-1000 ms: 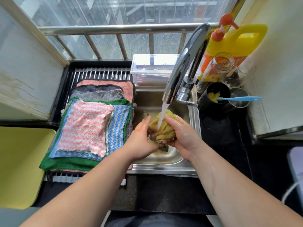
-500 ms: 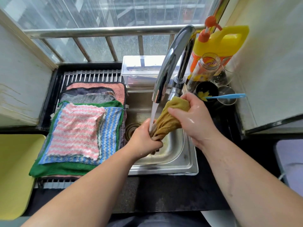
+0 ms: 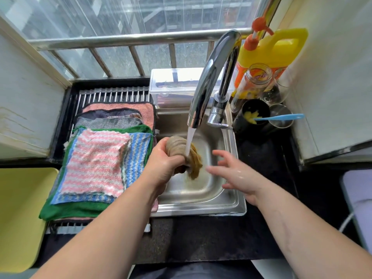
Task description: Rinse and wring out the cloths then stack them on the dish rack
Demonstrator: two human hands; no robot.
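Nearest me is the dark counter (image 3: 201,238), and over it both bare forearms reach into the steel sink (image 3: 201,207). The left grip (image 3: 163,161) is closed around a bunched mustard cloth (image 3: 195,159). Its fingers curl tight on the cloth's upper end and hold it over the basin, right under the running water (image 3: 190,139). The right grip (image 3: 235,174) hovers just beside the cloth, fingers spread and wet, holding nothing.

This cloth looks to be mid-rinse. To my eye it is not yet wrung, and it has yet to go on the pile. Left of the sink, the dish rack (image 3: 112,93) already carries a flat stack. A pink-and-white cloth (image 3: 94,160) lies on top, a blue striped cloth (image 3: 138,156) under it and a green cloth (image 3: 76,208) below, with grey and salmon ones showing at the back. I see no other loose cloth waiting, so this may well be the last.

The tap (image 3: 209,77) is running and would want shutting. Beyond stand a clear plastic box (image 3: 175,85) and a yellow jug (image 3: 275,49).
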